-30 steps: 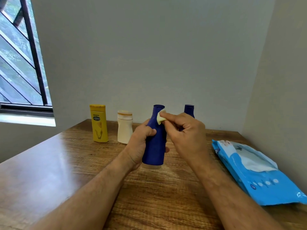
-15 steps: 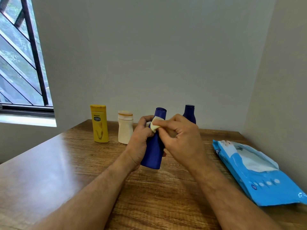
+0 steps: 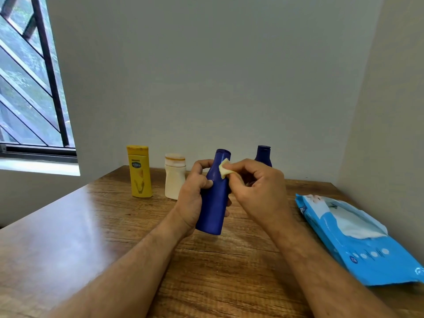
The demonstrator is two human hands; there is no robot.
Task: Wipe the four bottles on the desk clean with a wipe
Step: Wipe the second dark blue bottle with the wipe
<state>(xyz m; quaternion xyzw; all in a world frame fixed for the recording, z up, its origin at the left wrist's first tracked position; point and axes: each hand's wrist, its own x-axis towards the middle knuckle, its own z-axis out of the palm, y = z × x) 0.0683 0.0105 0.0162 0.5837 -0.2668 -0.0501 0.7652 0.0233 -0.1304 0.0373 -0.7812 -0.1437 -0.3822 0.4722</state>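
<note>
Left hand gripped blue bottle, lifted, tilted, mid-tabletop. Right hand fingers pinched wipe against its neck. Bare wood lay near; wipe pack hugged right edge.

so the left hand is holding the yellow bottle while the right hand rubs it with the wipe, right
Not quite: the head view shows the left hand gripping a dark blue bottle, not the yellow bottle, which stands on the desk. The right hand does rub it with the wipe.
</note>
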